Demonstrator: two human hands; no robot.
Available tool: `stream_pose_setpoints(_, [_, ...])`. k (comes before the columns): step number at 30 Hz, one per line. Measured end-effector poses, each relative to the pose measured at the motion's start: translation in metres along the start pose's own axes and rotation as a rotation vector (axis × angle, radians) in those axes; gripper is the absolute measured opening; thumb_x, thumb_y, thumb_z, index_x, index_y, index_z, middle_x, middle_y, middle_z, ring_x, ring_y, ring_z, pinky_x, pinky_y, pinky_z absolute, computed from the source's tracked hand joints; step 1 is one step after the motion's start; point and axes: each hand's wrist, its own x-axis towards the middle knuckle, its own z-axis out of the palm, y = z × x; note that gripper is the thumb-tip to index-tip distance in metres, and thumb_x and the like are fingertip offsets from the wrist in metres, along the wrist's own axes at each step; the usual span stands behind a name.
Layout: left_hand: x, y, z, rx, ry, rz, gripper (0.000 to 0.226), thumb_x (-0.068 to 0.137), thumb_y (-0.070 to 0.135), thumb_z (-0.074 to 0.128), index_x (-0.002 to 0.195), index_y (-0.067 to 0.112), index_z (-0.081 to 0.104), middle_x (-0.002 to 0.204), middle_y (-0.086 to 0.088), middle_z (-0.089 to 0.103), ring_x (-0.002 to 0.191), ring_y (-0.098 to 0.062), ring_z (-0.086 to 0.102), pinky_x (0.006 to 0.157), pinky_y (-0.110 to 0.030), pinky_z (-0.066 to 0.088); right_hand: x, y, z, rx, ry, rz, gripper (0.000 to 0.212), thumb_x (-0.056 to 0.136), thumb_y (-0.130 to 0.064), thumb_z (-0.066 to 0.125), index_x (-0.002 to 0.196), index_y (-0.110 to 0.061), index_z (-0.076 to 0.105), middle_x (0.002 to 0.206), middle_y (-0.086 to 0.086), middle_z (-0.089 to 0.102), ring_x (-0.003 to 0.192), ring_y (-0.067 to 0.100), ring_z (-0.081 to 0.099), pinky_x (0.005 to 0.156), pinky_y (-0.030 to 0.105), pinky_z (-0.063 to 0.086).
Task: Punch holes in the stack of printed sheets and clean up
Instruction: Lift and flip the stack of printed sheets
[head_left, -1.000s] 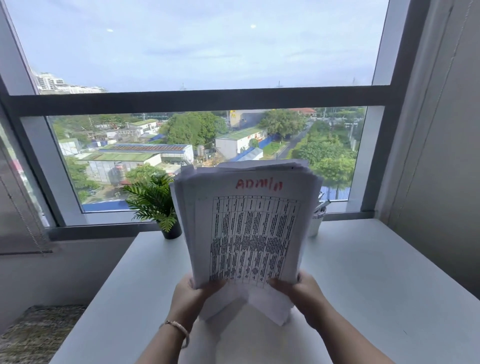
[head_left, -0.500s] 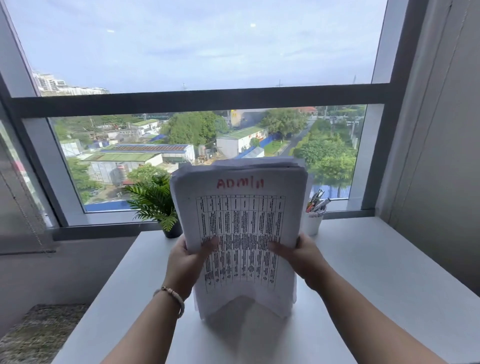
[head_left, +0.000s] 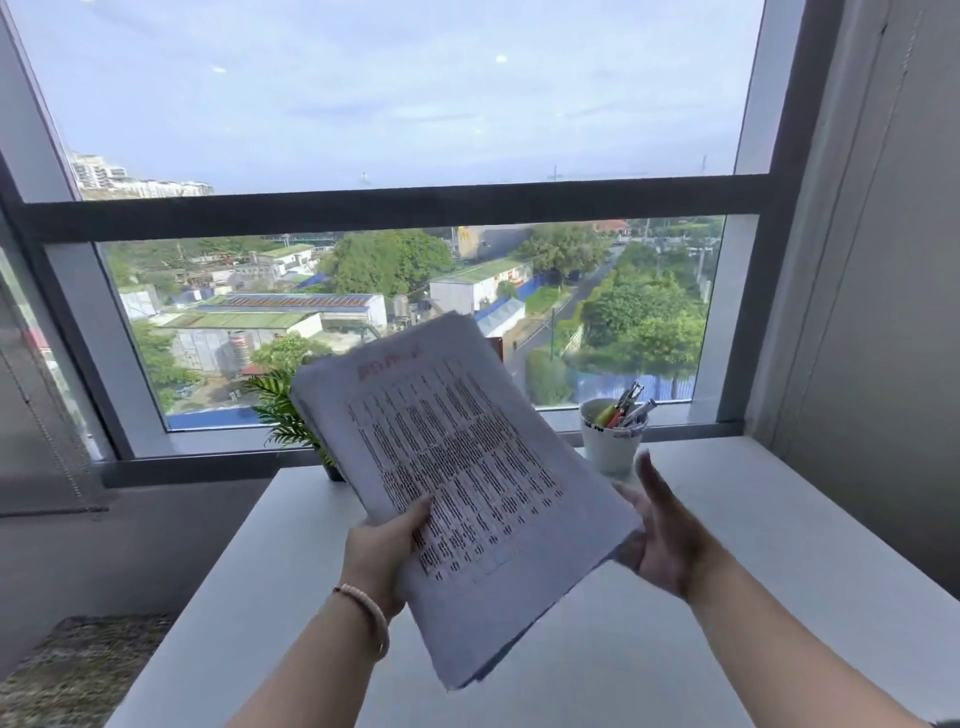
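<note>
Stack of printed sheets (head_left: 462, 467) is tilted above the table (head_left: 779, 545). Left hand (head_left: 382, 553) pinches its near-left edge; right hand (head_left: 662, 540), fingers straight, supports the right edge. Judged floppy (loose sheets may fan); hold 2 opposite edges.

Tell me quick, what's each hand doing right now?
Left hand: grips the stack of printed sheets, thumb on top.
Right hand: open, fingers straight, at the stack's right edge; actual contact can't be told.

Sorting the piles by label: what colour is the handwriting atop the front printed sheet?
Red, blurred, on the white printed paper stack; head view shows it.
</note>
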Motion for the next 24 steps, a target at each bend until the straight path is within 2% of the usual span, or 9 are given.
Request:
stream_pose_setpoints(3, [0.006, -0.033, 0.004, -0.059, 0.115, -0.142, 0.031, 0.077, 0.011, 0.076, 0.102, -0.003, 0.064, 0.094, -0.019, 0.071, 0.083, -0.036, 0.069, 0.080, -0.056, 0.055, -0.011, 0.047, 0.004, 0.342, -0.100, 0.064, 0.112, 0.030, -0.053, 0.093, 0.123, -0.001, 0.059, 0.120, 0.023, 0.064, 0.100, 0.037, 0.068, 0.075, 0.047, 0.058])
stream_pose_setpoints(6, [-0.001, -0.064, 0.008, -0.066, 0.198, -0.274, 0.030, 0.076, 0.013, 0.077, 0.098, -0.001, 0.062, 0.089, -0.016, 0.069, 0.077, -0.034, 0.069, 0.075, -0.058, 0.056, -0.008, 0.075, 0.030, 0.261, -0.048, 0.118, 0.048, 0.076, -0.030, 0.076, 0.114, -0.001, 0.068, 0.110, 0.021, 0.069, 0.091, 0.034, 0.070, 0.067, 0.042, 0.059])
stream_pose_setpoints(8, [-0.006, -0.078, 0.008, -0.082, 0.200, -0.343, 0.032, 0.076, 0.014, 0.077, 0.099, -0.002, 0.062, 0.091, -0.018, 0.070, 0.077, -0.034, 0.069, 0.075, -0.059, 0.055, 0.005, 0.084, 0.034, 0.126, 0.153, 0.156, 0.033, 0.093, -0.006, 0.051, 0.123, 0.004, 0.059, 0.113, 0.022, 0.067, 0.091, 0.036, 0.068, 0.069, 0.043, 0.058])
stream_pose_setpoints(12, [-0.016, -0.058, -0.012, -0.329, 0.024, -0.334, 0.042, 0.088, 0.042, 0.059, 0.105, 0.004, 0.065, 0.094, -0.019, 0.073, 0.085, -0.034, 0.069, 0.080, -0.049, 0.053, 0.009, 0.071, 0.002, -0.033, 0.281, 0.262, 0.024, 0.094, 0.006, 0.045, 0.115, 0.009, 0.057, 0.084, 0.020, 0.072, 0.066, 0.032, 0.071, 0.046, 0.036, 0.057])
stream_pose_setpoints(14, [-0.001, -0.045, -0.049, -0.443, -0.003, -0.312, 0.071, 0.082, 0.064, 0.048, 0.118, 0.004, 0.059, 0.110, -0.023, 0.068, 0.106, -0.040, 0.061, 0.098, -0.053, 0.042, -0.002, 0.057, -0.024, -0.124, 0.295, 0.348, 0.017, 0.094, 0.005, 0.046, 0.103, 0.010, 0.059, 0.078, 0.021, 0.073, 0.060, 0.032, 0.071, 0.044, 0.039, 0.056])
stream_pose_setpoints(16, [0.015, -0.036, -0.089, -0.454, -0.045, -0.403, 0.097, 0.066, 0.074, 0.054, 0.129, -0.001, 0.051, 0.126, -0.028, 0.057, 0.119, -0.044, 0.052, 0.108, -0.057, 0.032, -0.010, 0.050, -0.049, -0.209, 0.315, 0.421, 0.015, 0.093, 0.005, 0.048, 0.099, 0.011, 0.061, 0.083, 0.023, 0.072, 0.064, 0.034, 0.071, 0.048, 0.044, 0.058])
stream_pose_setpoints(18, [0.024, -0.037, -0.105, -0.292, -0.101, -0.553, 0.091, 0.075, 0.066, 0.054, 0.133, -0.003, 0.046, 0.123, -0.030, 0.058, 0.108, -0.043, 0.060, 0.096, -0.055, 0.045, -0.015, 0.048, -0.063, -0.297, 0.327, 0.488, 0.016, 0.092, 0.004, 0.050, 0.101, 0.010, 0.061, 0.088, 0.023, 0.072, 0.068, 0.035, 0.072, 0.055, 0.045, 0.059])
stream_pose_setpoints(20, [0.022, -0.035, -0.096, -0.083, -0.157, -0.621, 0.063, 0.090, 0.042, 0.049, 0.132, -0.005, 0.048, 0.109, -0.029, 0.066, 0.089, -0.041, 0.068, 0.075, -0.053, 0.057, -0.013, 0.050, -0.068, -0.387, 0.314, 0.516, 0.017, 0.091, 0.002, 0.053, 0.104, 0.009, 0.062, 0.093, 0.022, 0.072, 0.073, 0.034, 0.072, 0.066, 0.045, 0.059])
stream_pose_setpoints(24, [0.020, -0.022, -0.078, 0.245, -0.336, -0.672, 0.045, 0.085, 0.021, 0.061, 0.121, -0.006, 0.060, 0.119, -0.026, 0.063, 0.100, -0.037, 0.066, 0.093, -0.051, 0.051, -0.010, 0.045, -0.060, -0.524, 0.289, 0.482, 0.015, 0.089, 0.004, 0.058, 0.103, 0.004, 0.061, 0.089, 0.020, 0.073, 0.072, 0.031, 0.072, 0.063, 0.045, 0.060])
